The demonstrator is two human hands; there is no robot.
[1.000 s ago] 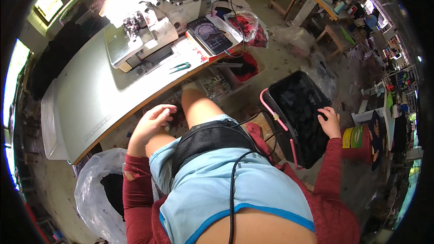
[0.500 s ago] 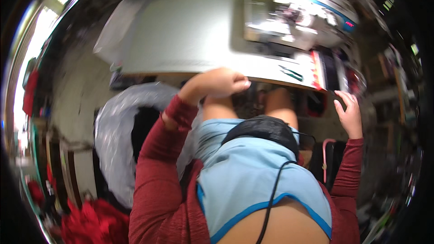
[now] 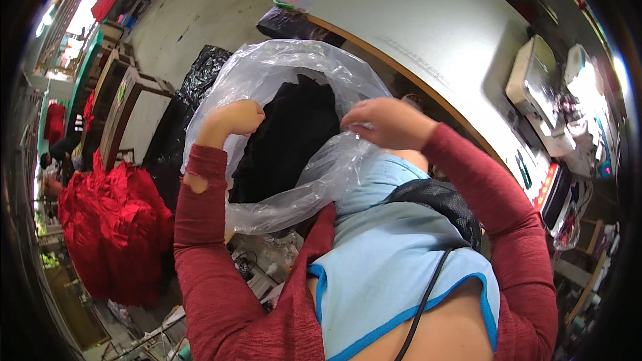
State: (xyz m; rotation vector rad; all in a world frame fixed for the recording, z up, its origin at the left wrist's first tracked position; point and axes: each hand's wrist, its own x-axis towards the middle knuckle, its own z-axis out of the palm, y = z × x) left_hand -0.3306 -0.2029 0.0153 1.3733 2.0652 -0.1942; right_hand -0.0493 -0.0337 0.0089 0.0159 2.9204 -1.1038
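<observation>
A large clear plastic bag point(image 3: 267, 60) stands with its mouth open between my arms, left of my knees. Black fabric point(image 3: 287, 137) lies bunched inside it. My left hand point(image 3: 234, 120) is closed in a fist over the left side of the bag's mouth, beside the fabric. Its curled fingers hide whatever they may hold. Over the right side of the mouth is my right hand point(image 3: 388, 122), its fingers loosely bent and the thumb apart, close to the plastic. Nothing shows in it.
A white-topped sewing table point(image 3: 428, 20) runs along the right, with a sewing machine point(image 3: 535, 83) and green-handled snips point(image 3: 523, 168). A heap of red fabric point(image 3: 110, 227) lies at the left, near a black plastic bag point(image 3: 167, 127). A small wooden table point(image 3: 137, 117) stands beyond.
My view has swung left from the table to the clear bag. Both hands have come over the bag's mouth, the right one from beside the table's right end.
</observation>
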